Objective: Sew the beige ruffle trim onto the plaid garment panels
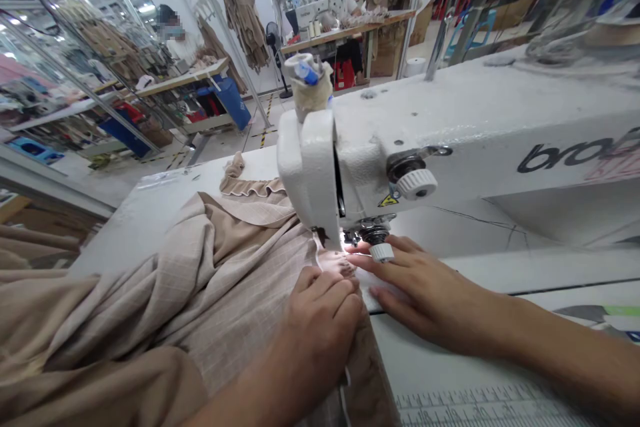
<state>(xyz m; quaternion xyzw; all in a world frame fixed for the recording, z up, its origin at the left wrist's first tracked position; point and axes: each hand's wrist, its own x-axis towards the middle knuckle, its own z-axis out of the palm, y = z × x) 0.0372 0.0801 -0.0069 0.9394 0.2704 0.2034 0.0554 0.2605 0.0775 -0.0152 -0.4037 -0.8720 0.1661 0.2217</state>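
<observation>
Far left: beige checked cloth lies bunched in loose folds across the white worktop, spilling off its near edge. One ruffled strip of it runs back behind the machine head.

Centre: left hand sits knuckles-up on the cloth, fingers curled narrow, tips pressing down just before the needle area. Cannot tell whether a fold is pinched beneath it. The cloth's leading edge lies under the lit needle area, between the two hands.

Right of centre: right hand lies flat and wide, palm down, fingers stretched toward the needle, holding nothing. It touches the cloth edge.

Above: white sewing machine, arm reaching right.

Lower right: printed ruler scale on the worktop.

Background: two other people seated at distant tables.
</observation>
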